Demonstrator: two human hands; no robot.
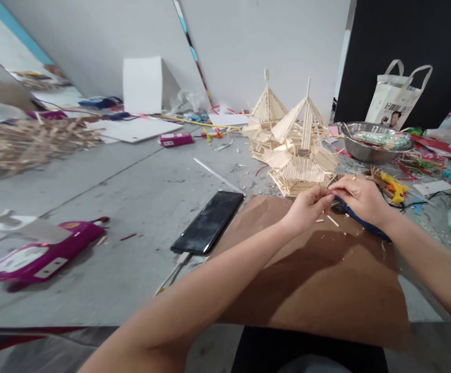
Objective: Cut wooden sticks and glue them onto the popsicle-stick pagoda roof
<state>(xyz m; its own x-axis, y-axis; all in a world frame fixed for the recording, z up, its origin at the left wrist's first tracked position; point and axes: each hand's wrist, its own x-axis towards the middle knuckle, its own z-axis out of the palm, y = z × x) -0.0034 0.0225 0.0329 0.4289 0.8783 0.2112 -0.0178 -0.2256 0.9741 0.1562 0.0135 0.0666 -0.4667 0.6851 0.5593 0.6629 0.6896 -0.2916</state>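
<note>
Right of centre, the left hand point(307, 206) has its fingertips pinched together, touching the right hand point(361, 198), which is curled around a blue tool point(369, 227). What the left hand pinches is too small to tell. Both are over brown cardboard point(319, 280) on the worktop point(132, 191), just beside a stick model point(299, 150). A phone point(210, 221) lies to the left.

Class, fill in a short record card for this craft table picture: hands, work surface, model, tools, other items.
Hands: left hand and right hand meet fingertip to fingertip; what they pinch is too small to tell
Work surface: brown cardboard sheet on a grey table
Model: stick-built tower model just beyond the hands
Tools: yellow glue gun right of the right hand
Other items: phone left of the cardboard; metal bowl; pink case
</note>
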